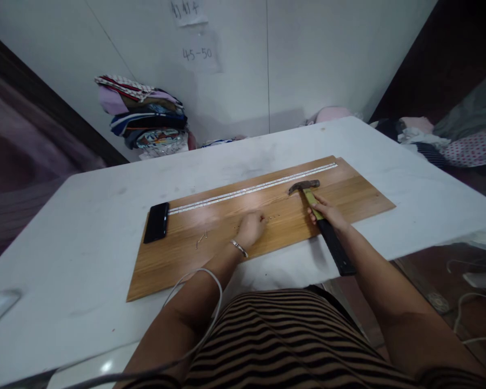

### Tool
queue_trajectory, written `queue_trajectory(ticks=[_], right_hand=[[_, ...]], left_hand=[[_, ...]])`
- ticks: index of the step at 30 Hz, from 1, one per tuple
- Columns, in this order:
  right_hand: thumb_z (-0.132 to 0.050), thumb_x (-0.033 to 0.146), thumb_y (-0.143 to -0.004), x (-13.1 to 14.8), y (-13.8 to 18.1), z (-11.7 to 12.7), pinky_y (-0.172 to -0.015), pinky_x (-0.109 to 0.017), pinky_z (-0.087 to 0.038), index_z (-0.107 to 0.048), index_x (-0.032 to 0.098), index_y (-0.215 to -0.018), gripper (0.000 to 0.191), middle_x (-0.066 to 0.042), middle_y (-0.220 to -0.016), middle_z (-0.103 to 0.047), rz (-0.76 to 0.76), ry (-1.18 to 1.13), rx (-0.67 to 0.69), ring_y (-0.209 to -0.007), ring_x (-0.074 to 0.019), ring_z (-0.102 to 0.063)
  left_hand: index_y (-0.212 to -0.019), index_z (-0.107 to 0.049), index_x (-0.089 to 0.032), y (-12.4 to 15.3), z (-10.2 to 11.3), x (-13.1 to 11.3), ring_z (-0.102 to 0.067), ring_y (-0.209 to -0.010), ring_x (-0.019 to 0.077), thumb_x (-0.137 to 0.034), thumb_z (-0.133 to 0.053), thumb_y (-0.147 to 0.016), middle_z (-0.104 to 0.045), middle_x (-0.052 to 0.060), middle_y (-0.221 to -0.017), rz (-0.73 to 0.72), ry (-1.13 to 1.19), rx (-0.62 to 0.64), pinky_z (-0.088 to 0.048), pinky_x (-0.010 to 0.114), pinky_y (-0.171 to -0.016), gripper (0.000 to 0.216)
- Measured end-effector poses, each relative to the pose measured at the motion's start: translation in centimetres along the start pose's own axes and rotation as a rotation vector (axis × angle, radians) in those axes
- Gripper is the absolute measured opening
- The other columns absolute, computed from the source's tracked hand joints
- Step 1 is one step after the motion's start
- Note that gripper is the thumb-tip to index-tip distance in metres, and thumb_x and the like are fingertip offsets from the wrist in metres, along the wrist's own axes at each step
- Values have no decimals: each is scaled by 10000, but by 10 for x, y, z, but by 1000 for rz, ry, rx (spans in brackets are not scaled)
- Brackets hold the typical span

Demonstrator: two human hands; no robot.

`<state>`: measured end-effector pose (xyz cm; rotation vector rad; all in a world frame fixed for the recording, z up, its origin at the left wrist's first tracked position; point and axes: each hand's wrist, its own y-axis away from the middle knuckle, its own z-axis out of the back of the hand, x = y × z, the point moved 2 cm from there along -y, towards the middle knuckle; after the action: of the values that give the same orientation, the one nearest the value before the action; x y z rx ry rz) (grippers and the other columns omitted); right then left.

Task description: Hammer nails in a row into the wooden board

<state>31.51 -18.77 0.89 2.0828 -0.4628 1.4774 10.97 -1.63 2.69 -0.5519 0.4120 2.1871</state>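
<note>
A long wooden board lies on a white table. My right hand is wrapped round the yellow part of a hammer's handle; the hammer's head rests on the board. My left hand, a bracelet on its wrist, sits on the board with fingers pinched together near a row of small nails; what it pinches is too small to make out. Two loose nails lie left of it. A metal ruler strip runs along the board's far edge.
A black phone lies on the board's left end. Folded clothes are stacked against the wall behind the table. More fabric is heaped at the right. A white cable loops over my left arm.
</note>
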Motion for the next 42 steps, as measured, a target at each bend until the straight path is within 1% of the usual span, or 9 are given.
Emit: queue_trajectory(ticks=[4, 8, 14, 20, 24, 28, 31, 37, 42], right_hand=[[-724, 297, -719, -1, -1, 1, -425, -229, -464, -486, 241, -1258, 592, 55, -664, -638, -5, 6, -1, -475, -125, -557], [-714, 282, -731, -2, -1, 1, -420, -225, -465, -468, 238, -1278, 602, 56, -663, -645, -7, -10, -6, -468, -125, -561], [-716, 271, -732, -1, 0, 0, -415, -224, -462, -477, 244, -1262, 582, 57, -655, -644, -7, -18, -12, -467, -124, -555], [-717, 284, -724, 0, 0, 0, -424, -235, -460, -476, 239, -1277, 605, 54, -659, -637, -1, -2, -3, -471, -128, -554], [-705, 270, -722, 0, -1, 1, -418, -228, -448, -449, 237, -1321, 652, 57, -649, -634, -31, 7, -3, -458, -126, -550], [-671, 234, -718, 7, 1, -1, -395, -214, -426, -425, 229, -1365, 692, 53, -634, -641, -91, 67, -29, -425, -118, -527], [-654, 193, -707, 25, 7, -9, -391, -217, -423, -438, 215, -1375, 702, 34, -621, -651, -127, 152, -27, -431, -131, -538], [-635, 99, -659, 72, 17, -43, -396, -225, -416, -625, 201, -1228, 578, 34, -526, -579, -171, 536, 133, -407, -126, -504], [-575, 50, -674, 95, 22, -74, -430, -217, -425, -595, 159, -1265, 602, 27, -544, -545, -252, 908, 187, -454, -132, -530]], left_hand=[[-965, -632, -136, 2, -7, 0, -618, -916, 204, -225, -466, -944, -668, 123, -1030, -73, -217, 9, -456, 305, -798, 189], [-1070, -594, -119, 5, -14, 2, -619, -955, 231, -220, -383, -976, -640, 152, -1086, -102, -319, 7, -467, 326, -801, 252], [-1046, -597, -116, 5, -14, 2, -606, -990, 238, -181, -363, -968, -630, 164, -1074, -122, -325, 6, -473, 344, -844, 255], [-1051, -590, -125, 6, -14, 1, -605, -992, 232, -182, -371, -965, -631, 154, -1087, -109, -334, -4, -469, 331, -825, 242], [-1041, -583, -131, 8, -14, 0, -609, -987, 236, -202, -380, -974, -636, 145, -1077, -100, -322, -5, -462, 323, -787, 225], [-1019, -593, -147, 9, -13, 0, -605, -996, 224, -220, -427, -968, -642, 128, -1065, -81, -279, -20, -454, 310, -804, 188], [-995, -608, -158, 10, -14, 2, -601, -989, 216, -228, -449, -961, -648, 109, -1064, -89, -241, -43, -448, 304, -810, 177], [-985, -621, -160, 17, -13, 6, -593, -962, 195, -209, -423, -964, -651, 98, -1040, -108, -131, -80, -440, 295, -820, 205], [-956, -627, -163, 29, -10, 15, -586, -948, 196, -196, -456, -943, -651, 93, -1026, -113, -79, -95, -436, 298, -813, 175]])
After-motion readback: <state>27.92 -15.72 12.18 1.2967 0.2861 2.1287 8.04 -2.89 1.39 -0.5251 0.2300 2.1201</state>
